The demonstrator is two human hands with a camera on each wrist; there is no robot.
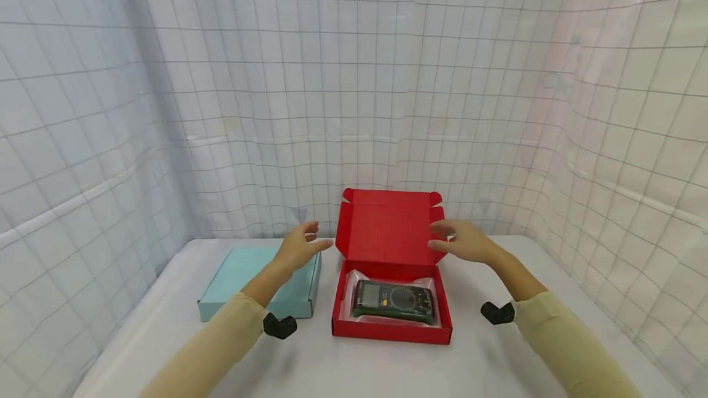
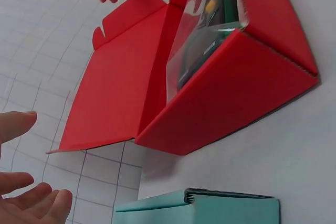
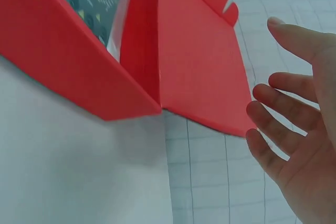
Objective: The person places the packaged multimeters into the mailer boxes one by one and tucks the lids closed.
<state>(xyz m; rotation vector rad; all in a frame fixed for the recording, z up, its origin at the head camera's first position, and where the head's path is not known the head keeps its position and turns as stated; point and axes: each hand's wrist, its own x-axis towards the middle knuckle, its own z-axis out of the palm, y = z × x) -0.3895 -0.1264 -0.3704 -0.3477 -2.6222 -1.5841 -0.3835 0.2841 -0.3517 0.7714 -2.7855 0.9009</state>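
Note:
A red cardboard box [image 1: 391,329] stands on the table with its lid [image 1: 391,226] raised at the back. Inside lies a dark green multimeter [image 1: 394,301] in clear plastic wrap. My left hand [image 1: 297,249] hovers to the left of the lid, over the edge of a closed light-blue box [image 1: 243,269]; its fingers are relaxed and hold nothing. On the other side, my right hand [image 1: 463,241] is raised by the lid's right edge, overlapping it in the head view. In the right wrist view the fingers [image 3: 283,124] are spread, apart from the lid.
The white table [image 1: 387,370] is enclosed at the back and sides by a white curtain with a grid pattern [image 1: 365,78]. The light-blue box sits just left of the red one, with a strip of tabletop between them. A black wrist device [image 1: 279,326] hangs at the left cuff.

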